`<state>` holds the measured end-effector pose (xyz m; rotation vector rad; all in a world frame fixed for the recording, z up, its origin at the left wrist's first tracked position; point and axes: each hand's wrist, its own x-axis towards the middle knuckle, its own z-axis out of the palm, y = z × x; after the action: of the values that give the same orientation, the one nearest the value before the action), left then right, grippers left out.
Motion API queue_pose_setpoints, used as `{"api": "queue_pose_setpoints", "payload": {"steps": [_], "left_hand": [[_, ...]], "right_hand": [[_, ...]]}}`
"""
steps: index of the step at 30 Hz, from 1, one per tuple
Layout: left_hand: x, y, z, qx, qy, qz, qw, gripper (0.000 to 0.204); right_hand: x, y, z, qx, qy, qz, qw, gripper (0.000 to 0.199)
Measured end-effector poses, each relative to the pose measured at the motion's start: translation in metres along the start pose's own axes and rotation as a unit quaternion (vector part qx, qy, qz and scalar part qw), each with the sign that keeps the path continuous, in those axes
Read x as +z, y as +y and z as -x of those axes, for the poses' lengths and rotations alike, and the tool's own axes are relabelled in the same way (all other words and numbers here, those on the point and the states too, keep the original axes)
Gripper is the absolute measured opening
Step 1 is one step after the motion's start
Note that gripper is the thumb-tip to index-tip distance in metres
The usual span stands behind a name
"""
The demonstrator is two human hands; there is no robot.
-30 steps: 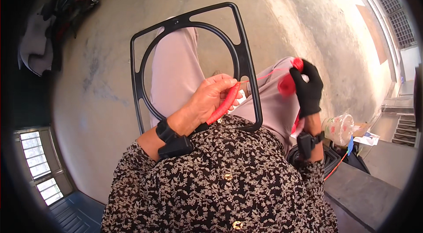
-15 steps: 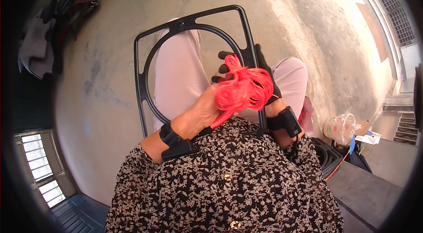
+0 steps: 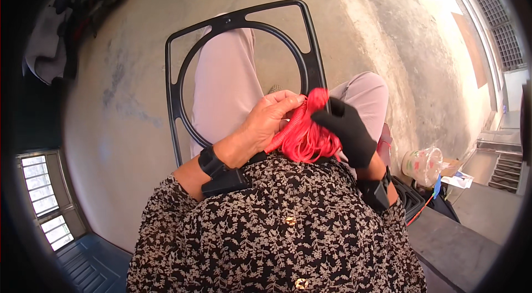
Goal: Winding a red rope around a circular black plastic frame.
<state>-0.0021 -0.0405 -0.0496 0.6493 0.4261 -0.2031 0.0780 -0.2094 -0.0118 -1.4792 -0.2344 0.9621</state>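
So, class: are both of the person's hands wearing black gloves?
No: only the right hand wears a black glove; the left hand, bare, grips the red cord bundle.

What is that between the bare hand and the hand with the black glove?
A bundle of red cord fills the gap in the head view. The left hand and gloved right hand both hold it, over the black frame.

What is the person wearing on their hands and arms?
The left hand is bare, with a black band strapped around the wrist. The right hand wears a black glove and has a black wrist band too. The sleeves are black with small pale flowers.
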Motion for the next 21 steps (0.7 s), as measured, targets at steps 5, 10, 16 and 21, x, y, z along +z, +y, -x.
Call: {"api": "queue_pose_setpoints", "payload": {"steps": [5, 10, 16, 21], "left_hand": [[0.009, -0.001, 0.003, 0.000, 0.025, -0.050, 0.998, 0.013], [0.009, 0.001, 0.001, 0.001, 0.019, -0.095, 0.995, 0.015], [0.000, 0.005, 0.004, -0.030, 0.013, -0.045, 0.998, 0.019], [0.000, 0.005, 0.004, -0.017, 0.002, 0.039, 0.999, 0.018]], "right_hand": [[-0.001, 0.020, 0.028, 0.070, -0.050, -0.057, 0.995, 0.039], [-0.012, 0.035, 0.018, 0.117, -0.052, -0.382, 0.915, 0.038], [-0.070, 0.050, 0.014, -0.003, -0.003, -0.401, 0.916, 0.031], [-0.124, 0.045, 0.030, -0.036, 0.074, -0.435, 0.897, 0.023]]}}
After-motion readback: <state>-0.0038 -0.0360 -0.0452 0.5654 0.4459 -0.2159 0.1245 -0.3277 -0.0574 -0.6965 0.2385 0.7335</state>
